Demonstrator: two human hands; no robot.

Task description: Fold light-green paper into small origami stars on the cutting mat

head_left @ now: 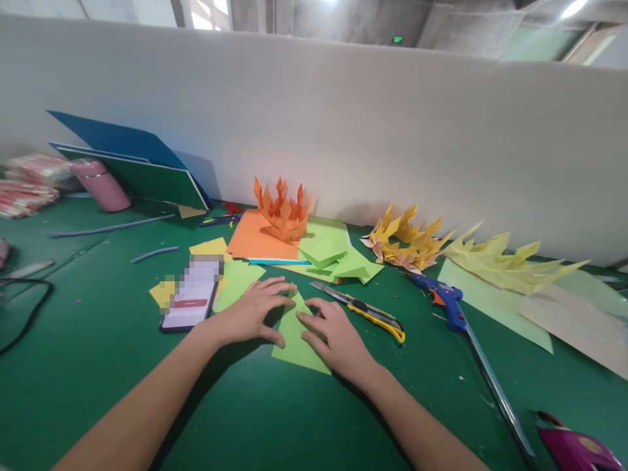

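A light green sheet of paper lies on the green table between my hands, its far end narrowing towards a point. My left hand reaches over its left side, fingers spread, fingertips at the paper's upper edge. On the right side rests my right hand, fingers apart and touching the paper. A yellow utility knife with its blade out lies just beyond my right hand. To the left of my left hand is a phone on yellow and green paper pieces.
An orange paper crown stands on orange sheets, beside folded green papers. Further right are a yellow paper crown, a pale yellow paper strip and a blue glue gun. A pink bottle leans at the back left.
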